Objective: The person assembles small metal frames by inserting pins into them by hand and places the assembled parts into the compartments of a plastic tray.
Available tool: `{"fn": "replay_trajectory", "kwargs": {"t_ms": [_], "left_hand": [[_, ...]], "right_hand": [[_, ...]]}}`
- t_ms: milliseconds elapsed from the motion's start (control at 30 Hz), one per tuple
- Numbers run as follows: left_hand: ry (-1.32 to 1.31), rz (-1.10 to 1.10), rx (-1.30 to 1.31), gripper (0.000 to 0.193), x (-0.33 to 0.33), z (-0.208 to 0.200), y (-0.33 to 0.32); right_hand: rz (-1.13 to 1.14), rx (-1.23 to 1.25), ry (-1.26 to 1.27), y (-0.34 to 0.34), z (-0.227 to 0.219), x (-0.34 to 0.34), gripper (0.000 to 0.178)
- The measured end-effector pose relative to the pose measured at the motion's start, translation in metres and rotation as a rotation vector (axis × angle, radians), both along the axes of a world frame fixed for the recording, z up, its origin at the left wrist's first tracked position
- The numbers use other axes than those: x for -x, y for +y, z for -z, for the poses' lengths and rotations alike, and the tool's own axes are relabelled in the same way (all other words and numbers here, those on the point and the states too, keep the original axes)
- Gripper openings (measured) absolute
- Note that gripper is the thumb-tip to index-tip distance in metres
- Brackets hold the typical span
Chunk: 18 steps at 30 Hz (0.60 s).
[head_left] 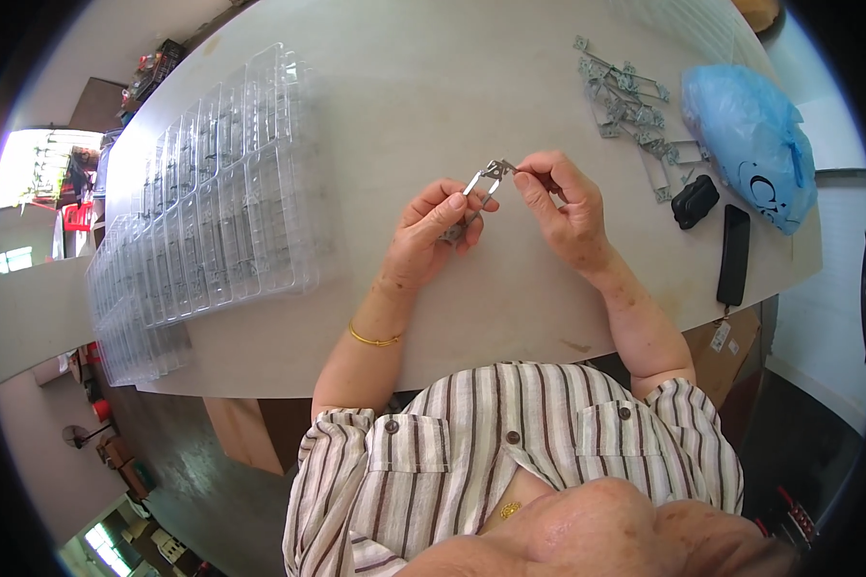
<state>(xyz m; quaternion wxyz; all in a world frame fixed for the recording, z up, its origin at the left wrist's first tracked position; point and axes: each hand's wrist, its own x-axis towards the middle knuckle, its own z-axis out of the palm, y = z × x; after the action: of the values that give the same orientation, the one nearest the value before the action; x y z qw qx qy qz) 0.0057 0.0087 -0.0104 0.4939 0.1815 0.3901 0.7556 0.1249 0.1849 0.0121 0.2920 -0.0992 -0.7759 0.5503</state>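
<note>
Above the middle of the table, my left hand [421,234] grips a small silvery metal bracket [492,174] with narrow arms joined at a jointed end. Its lower part is mostly covered by my fingers and palm. On the right, my right hand [570,213] is closed in a pinch at the bracket's upper end, thumb against forefinger. A loose pile of similar metal brackets [635,108] lies farther off to the right. Clear plastic compartment trays [226,197] sit on the left, with greyish metal parts visible in their slots.
Beside the pile is a blue plastic bag [752,144]. Nearer me lie a small black case [695,202] and a flat black oblong object [734,255]. More clear plastic [688,24] shows at the far right of the pale table [404,96]. A cardboard box [243,433] stands below the front edge.
</note>
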Motion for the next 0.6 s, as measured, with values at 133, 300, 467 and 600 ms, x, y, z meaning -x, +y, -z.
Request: {"fn": "replay_trajectory", "kwargs": {"t_ms": [133,300,467,600], "left_hand": [[0.053,-0.029,0.050,0.020,-0.0029,-0.0032,-0.0017],[0.115,-0.052,0.103,0.019,-0.0027,-0.0023,-0.0019],[0.264,-0.057,0.148,0.019,-0.0035,-0.0043,-0.0024],[0.318,-0.043,0.144,0.019,-0.0020,-0.0058,-0.0022]], "right_hand": [[-0.008,-0.019,-0.004,-0.0026,-0.0011,-0.0008,0.005],[-0.008,-0.029,-0.009,-0.0012,-0.0006,-0.0015,0.006],[-0.020,-0.072,-0.036,-0.0004,-0.0021,-0.0031,0.007],[-0.019,-0.066,-0.038,-0.0001,-0.0022,-0.0035,0.006]]}}
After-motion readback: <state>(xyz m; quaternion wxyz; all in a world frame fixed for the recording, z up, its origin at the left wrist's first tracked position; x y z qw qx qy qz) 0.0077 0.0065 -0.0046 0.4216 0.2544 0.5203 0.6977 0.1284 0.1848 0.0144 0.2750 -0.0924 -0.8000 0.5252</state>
